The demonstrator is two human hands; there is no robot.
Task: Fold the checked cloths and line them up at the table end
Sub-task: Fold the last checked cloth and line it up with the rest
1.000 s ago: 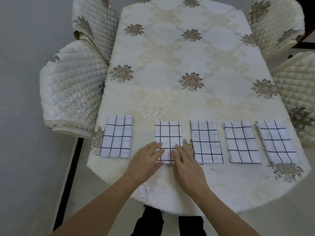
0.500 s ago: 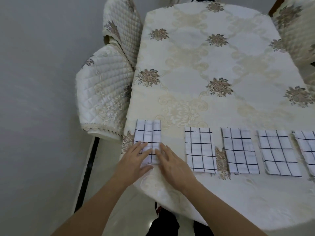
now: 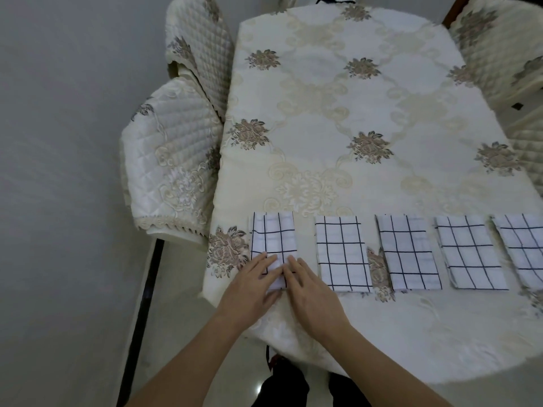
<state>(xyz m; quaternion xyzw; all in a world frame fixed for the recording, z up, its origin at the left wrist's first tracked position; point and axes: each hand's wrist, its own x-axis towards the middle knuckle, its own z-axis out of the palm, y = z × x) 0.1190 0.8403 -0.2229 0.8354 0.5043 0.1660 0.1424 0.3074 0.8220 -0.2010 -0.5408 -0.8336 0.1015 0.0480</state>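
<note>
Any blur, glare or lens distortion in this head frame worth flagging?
Head view: light is dim and even, shadows faint; the wide lens bows the cream floral-tablecloth table; a small glare spot sits on the glossy floor; the white black-checked folded cloths look sharp, the rightmost cropped.

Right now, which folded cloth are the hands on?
The leftmost cloth: it alone has the left hand and right hand resting on its near end.
</note>
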